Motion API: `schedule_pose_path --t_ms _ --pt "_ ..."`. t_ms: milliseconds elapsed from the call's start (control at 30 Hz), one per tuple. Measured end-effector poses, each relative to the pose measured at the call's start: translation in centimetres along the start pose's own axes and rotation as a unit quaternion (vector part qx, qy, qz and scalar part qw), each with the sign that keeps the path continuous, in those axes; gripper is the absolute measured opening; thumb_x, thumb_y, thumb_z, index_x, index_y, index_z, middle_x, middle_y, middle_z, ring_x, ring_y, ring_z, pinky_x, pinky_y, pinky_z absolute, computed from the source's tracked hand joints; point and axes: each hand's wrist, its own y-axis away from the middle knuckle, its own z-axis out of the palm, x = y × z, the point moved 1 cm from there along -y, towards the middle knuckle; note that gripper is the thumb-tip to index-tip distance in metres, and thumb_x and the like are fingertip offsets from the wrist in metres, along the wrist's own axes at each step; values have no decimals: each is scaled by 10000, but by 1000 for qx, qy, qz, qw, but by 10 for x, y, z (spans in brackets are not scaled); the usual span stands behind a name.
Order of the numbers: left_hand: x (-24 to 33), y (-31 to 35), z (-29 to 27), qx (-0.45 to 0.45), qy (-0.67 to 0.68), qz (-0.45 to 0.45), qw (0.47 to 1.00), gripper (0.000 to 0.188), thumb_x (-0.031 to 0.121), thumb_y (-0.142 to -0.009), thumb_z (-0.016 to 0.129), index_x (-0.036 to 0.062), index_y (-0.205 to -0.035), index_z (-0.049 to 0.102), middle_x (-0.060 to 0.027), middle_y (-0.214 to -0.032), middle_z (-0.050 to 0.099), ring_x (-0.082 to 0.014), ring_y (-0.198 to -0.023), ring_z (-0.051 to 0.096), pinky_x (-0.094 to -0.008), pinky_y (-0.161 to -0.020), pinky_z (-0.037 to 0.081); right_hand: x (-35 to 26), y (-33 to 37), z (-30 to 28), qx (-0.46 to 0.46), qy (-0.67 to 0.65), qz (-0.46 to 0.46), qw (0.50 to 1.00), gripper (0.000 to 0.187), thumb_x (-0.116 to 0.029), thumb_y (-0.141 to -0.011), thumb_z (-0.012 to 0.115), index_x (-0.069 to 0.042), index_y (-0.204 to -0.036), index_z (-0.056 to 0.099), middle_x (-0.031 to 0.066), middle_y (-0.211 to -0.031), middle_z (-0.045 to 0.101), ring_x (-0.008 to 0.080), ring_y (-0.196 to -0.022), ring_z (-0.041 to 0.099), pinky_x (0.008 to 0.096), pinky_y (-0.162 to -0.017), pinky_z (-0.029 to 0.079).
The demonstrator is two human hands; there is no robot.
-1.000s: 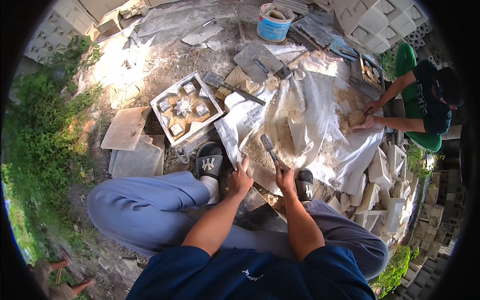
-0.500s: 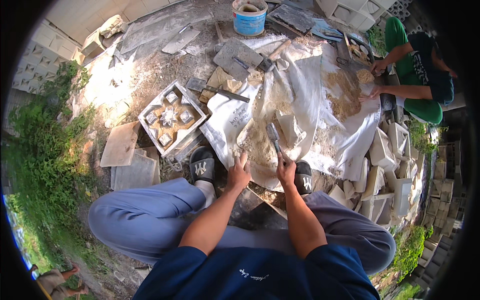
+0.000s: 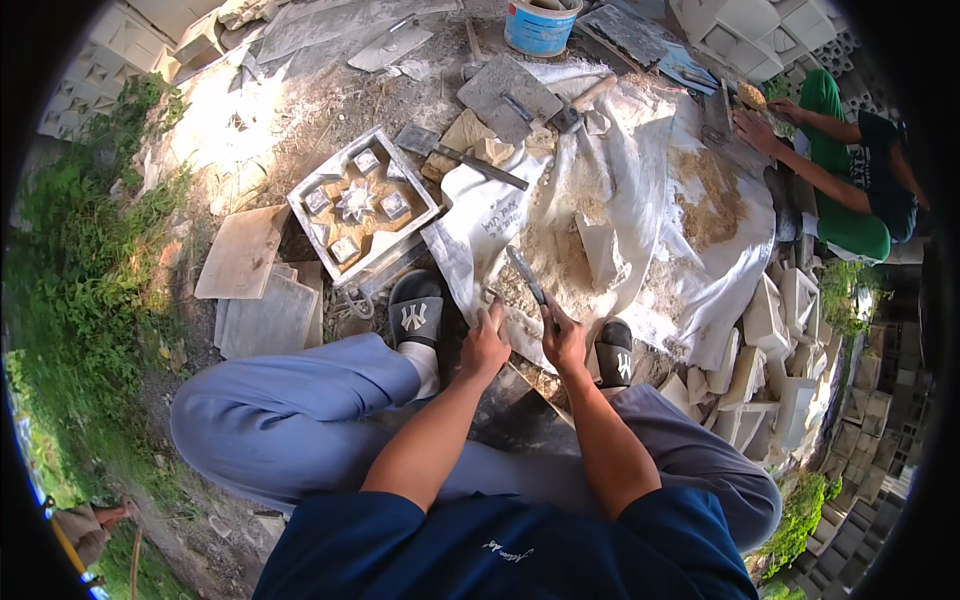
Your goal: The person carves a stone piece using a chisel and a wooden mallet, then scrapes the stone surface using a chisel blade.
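Observation:
My right hand (image 3: 565, 342) grips the handle of a narrow trowel (image 3: 523, 272), its grey blade pointing up and to the left. Close by on the left, my left hand (image 3: 486, 345) has its fingers curled in near the blade; what they hold is too small to make out. Both hands are low over the near edge of a white sack sheet (image 3: 655, 255) strewn with sandy powder. An upright pale block piece (image 3: 598, 250) stands on the sheet, just beyond the right hand.
A square mould (image 3: 362, 205) with a star pattern lies left of the sheet, beside flat slabs (image 3: 265, 318). A hammer (image 3: 460, 155), a float (image 3: 510, 97) and a blue bucket (image 3: 540, 28) lie farther off. Broken blocks (image 3: 760, 370) pile at right, near another person (image 3: 850, 170).
The trowel has swung leftward, its blade now close to my left hand. The view has shifted a little. The other person's hands have moved farther away, with a tan lump.

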Motion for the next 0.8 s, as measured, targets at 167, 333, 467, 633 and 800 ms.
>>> schedule_pose_path --t_ms 167,333,467,633,800 --pt "12 0 -2 11 82 -19 996 569 217 -923 587 147 -1451 387 -260 -992 646 -485 -848 660 -557 -742 545 27 7 11 -26 111 -7 993 317 -221 -968 590 -162 -1270 667 286 -847 654 462 -820 664 516 -694 511" --pt "8 -1 -2 -5 81 -50 995 544 218 -932 580 169 -1443 401 -267 -1011 643 -487 -848 661 -565 -734 544 33 -7 14 -14 96 4 995 337 -255 -979 586 -213 -1307 651 273 -809 651 454 -772 661 500 -669 508" --pt "1 -1 2 29 58 -4 998 494 232 -929 588 159 -1391 428 -296 -967 657 -506 -840 654 -581 -730 540 5 -6 7 37 17 -35 999 316 -223 -990 585 -168 -1292 662 227 -703 628 405 -647 656 468 -585 487" --pt "13 -3 -3 25 121 -48 991 434 245 -935 591 49 -1294 445 -333 -863 662 -526 -830 648 -596 -720 534 36 -6 17 -64 129 35 989 389 -362 -1001 498 -254 -1362 597 298 -907 668 482 -896 652 564 -815 511" --pt "0 1 0 33 108 -51 992 464 265 -937 592 68 -1324 430 -329 -911 665 -527 -848 645 -592 -739 532 11 -10 11 -45 95 6 994 336 -291 -984 579 -166 -1285 660 292 -893 661 456 -844 669 495 -733 520"
